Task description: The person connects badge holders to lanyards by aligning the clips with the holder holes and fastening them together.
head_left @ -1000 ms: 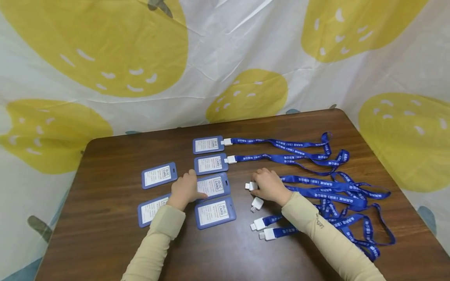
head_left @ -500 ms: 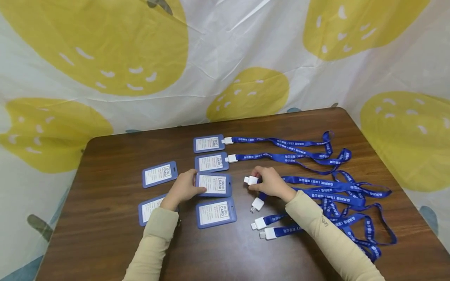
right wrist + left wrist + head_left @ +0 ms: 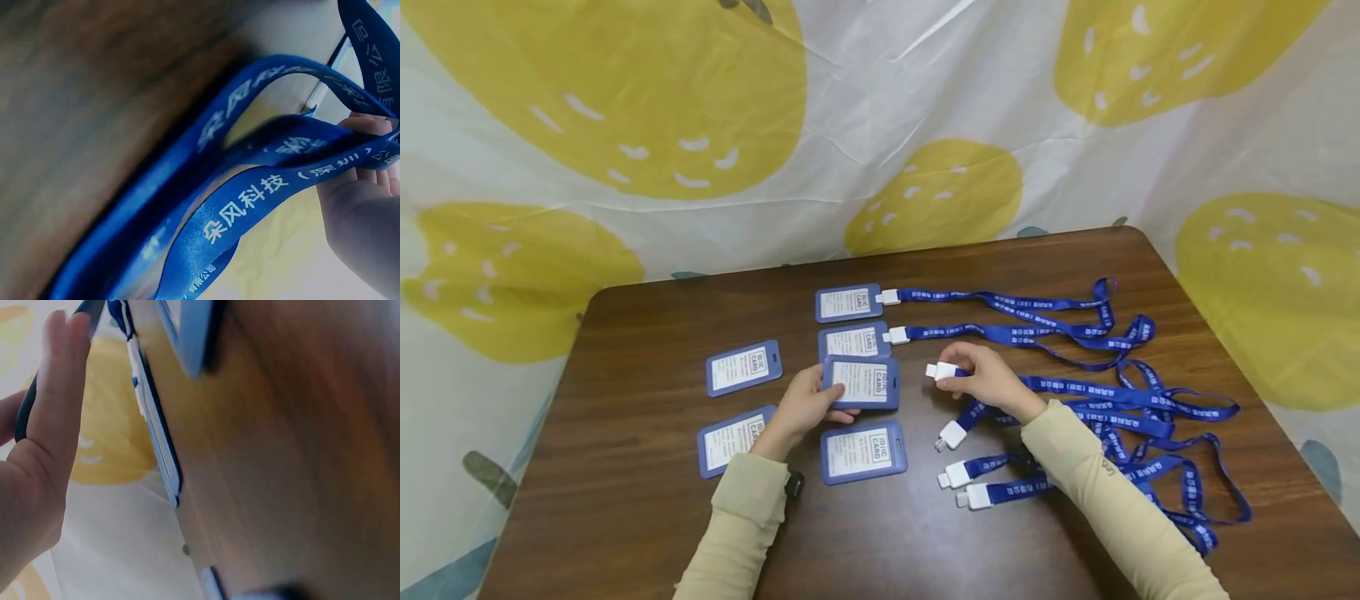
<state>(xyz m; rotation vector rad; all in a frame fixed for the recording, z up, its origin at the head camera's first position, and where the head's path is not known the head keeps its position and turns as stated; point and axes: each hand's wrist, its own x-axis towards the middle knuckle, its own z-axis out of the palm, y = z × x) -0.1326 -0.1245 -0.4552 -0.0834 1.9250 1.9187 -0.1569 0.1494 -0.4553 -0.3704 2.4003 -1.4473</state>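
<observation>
My left hand [image 3: 805, 404] grips a blue-framed ID card holder [image 3: 861, 382] by its left edge, thumb on the front and fingers beneath. It is raised and tilted, overlapping the holder behind it in the head view. In the left wrist view, the hand [image 3: 44, 431] has the holder's dark edge [image 3: 26, 409] between thumb and fingers. My right hand [image 3: 988, 382] pinches the white clip [image 3: 944, 371] of a blue lanyard, its tip pointing left toward the held card's slotted end, a gap between them. The lanyard strap [image 3: 244, 200] runs from the right hand [image 3: 359, 212] in the right wrist view.
Two card holders [image 3: 848, 303] joined to lanyards [image 3: 992, 333] lie at the back. Loose holders lie at left [image 3: 745, 368] and in front [image 3: 865, 452]. Several lanyards with white clips [image 3: 977, 497] lie tangled at right on the brown table [image 3: 647, 500], before a patterned curtain [image 3: 715, 233].
My left hand has taken hold of the card holder and lifted it off the table. My right hand has raised the white clip, pulling its strap up with it.
</observation>
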